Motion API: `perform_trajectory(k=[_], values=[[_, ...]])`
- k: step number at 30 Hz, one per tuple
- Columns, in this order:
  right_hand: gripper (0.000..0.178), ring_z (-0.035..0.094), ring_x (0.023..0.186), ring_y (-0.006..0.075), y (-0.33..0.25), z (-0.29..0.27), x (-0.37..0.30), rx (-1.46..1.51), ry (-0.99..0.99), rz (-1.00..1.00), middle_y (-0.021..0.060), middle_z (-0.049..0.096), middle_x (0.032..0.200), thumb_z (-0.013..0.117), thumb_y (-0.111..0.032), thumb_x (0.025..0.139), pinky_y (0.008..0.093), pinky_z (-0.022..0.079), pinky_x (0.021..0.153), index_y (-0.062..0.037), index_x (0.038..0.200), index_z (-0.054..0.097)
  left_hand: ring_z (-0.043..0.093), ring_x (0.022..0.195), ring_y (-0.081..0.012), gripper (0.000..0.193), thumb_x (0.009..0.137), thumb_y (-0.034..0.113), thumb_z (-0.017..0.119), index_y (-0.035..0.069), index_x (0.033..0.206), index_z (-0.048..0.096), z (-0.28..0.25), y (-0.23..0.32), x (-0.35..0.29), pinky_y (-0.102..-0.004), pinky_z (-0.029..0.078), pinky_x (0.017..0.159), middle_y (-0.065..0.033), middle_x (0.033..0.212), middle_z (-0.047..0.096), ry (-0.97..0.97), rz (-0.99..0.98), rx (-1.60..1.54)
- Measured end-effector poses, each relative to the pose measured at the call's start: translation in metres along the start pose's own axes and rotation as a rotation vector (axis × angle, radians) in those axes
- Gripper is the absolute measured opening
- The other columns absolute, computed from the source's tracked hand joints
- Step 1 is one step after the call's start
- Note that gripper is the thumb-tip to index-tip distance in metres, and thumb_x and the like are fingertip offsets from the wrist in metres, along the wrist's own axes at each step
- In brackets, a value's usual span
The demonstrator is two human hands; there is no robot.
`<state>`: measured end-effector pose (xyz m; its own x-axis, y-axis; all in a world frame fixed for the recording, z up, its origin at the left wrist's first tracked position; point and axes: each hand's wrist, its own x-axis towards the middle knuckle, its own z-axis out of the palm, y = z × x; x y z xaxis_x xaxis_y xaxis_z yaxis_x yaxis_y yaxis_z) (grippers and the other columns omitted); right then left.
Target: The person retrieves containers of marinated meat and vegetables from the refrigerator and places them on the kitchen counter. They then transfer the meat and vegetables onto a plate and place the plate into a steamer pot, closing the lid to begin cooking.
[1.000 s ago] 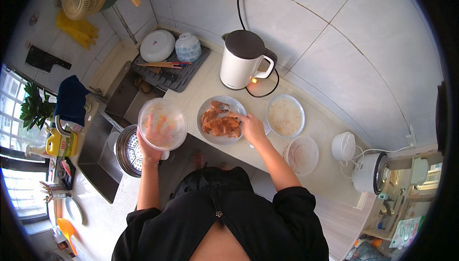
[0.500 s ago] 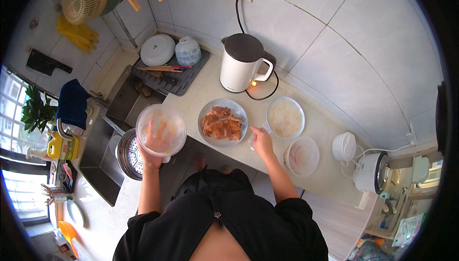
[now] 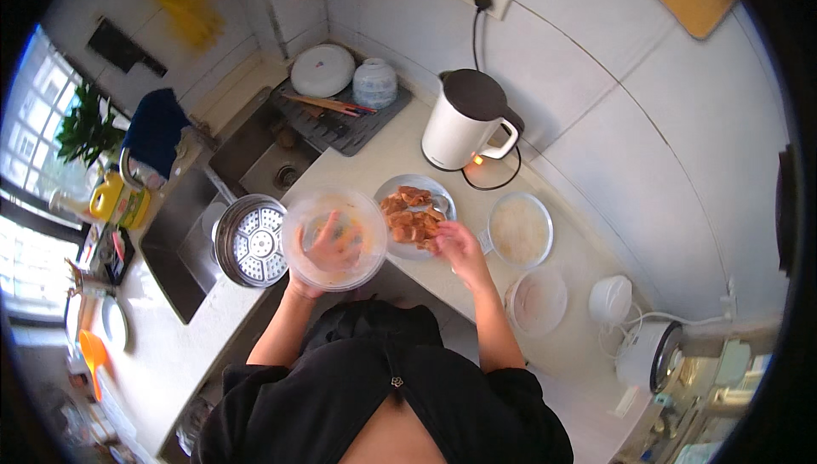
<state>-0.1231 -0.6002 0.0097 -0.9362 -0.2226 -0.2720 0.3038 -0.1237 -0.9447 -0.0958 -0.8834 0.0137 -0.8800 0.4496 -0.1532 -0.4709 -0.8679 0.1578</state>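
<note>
My left hand [image 3: 330,247] is spread beneath a clear round plastic bowl [image 3: 374,264] and supports it. The fingers show through its bottom, where orange smears cling. To its right, a round metal plate [image 3: 394,183] holds several reddish-brown pieces of meat [image 3: 410,222]. At the plate's right edge, my right hand [image 3: 459,251] has its fingers bent in against the meat. What lies between those fingertips is hidden. A small shiny grey piece shows on the plate just above them. Left of the bowl, a perforated steel steamer [image 3: 258,244] stands on the counter's edge by the sink.
Behind the plate stands a white electric kettle [image 3: 464,128], its light lit and cord plugged in. Rightward are a round dish of pale contents [image 3: 521,227], another plastic tub [image 3: 538,301] and a white cooker [image 3: 642,353]. The sink [image 3: 183,251] and drying mat [image 3: 357,136] lie left.
The plastic bowl in my left hand has moved right, off the steamer and up beside the plate. My right hand has reached in over the plate's edge to the meat. The view has shifted.
</note>
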Motion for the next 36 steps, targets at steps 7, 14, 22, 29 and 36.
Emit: perform_trajectory(k=[7,14,22,29,36], values=[[0.079,0.031,0.123,0.0293,-0.022,0.081,-0.026,0.413,-0.637,0.274,0.0146,0.025,0.134,0.064,-0.031,0.078,0.0469,0.035,0.095,-0.0101,0.136,0.015,0.03,0.123,-0.0354,0.058,0.086,0.053,0.032,0.023,0.135,0.027,0.007,-0.017,-0.043,-0.053,0.027,0.097,-0.0149,0.14,0.022,-0.014,0.138,-0.046],[0.092,0.034,0.122,0.0286,0.004,0.137,-0.03,0.406,-0.646,0.276,0.0162,0.034,0.129,0.071,-0.037,0.07,0.0455,0.031,0.098,-0.009,0.137,0.013,0.036,0.12,-0.0315,0.056,0.089,0.04,0.039,0.013,0.136,0.022,-0.015,0.009,-0.109,-0.0471,0.032,0.097,-0.0172,0.134,0.032,0.204,0.162,0.289],[0.078,0.04,0.117,0.0274,0.008,0.25,-0.002,0.265,-0.748,0.243,0.0174,0.04,0.124,0.067,-0.029,0.076,0.0401,0.034,0.097,-0.0027,0.133,0.019,0.041,0.117,-0.0306,0.079,0.076,0.033,0.064,0.008,0.136,0.018,-0.028,0.105,-0.211,-0.0475,0.036,0.093,-0.0171,0.13,0.037,0.115,0.321,0.471],[0.048,0.052,0.101,0.0201,0.012,0.348,0.025,0.181,-0.541,0.219,0.0145,0.051,0.111,0.055,-0.024,0.086,0.0325,0.042,0.089,0.0005,0.122,0.035,0.044,0.111,-0.0314,0.064,0.078,0.025,0.06,0.011,0.13,0.025,-0.117,0.223,-0.289,-0.0469,0.042,0.088,-0.0155,0.122,0.04,0.65,0.74,0.328],[0.028,0.057,0.089,0.018,0.017,0.354,0.012,-0.058,-0.4,0.249,0.012,0.058,0.098,0.048,-0.015,0.089,0.0301,0.046,0.082,0.0015,0.111,0.047,0.018,0.128,-0.0341,0.075,0.071,0.035,0.065,0.018,0.132,0.025,-0.33,0.326,-0.272,-0.0516,0.034,0.094,-0.0146,0.138,0.016,1.027,0.692,-0.095]])
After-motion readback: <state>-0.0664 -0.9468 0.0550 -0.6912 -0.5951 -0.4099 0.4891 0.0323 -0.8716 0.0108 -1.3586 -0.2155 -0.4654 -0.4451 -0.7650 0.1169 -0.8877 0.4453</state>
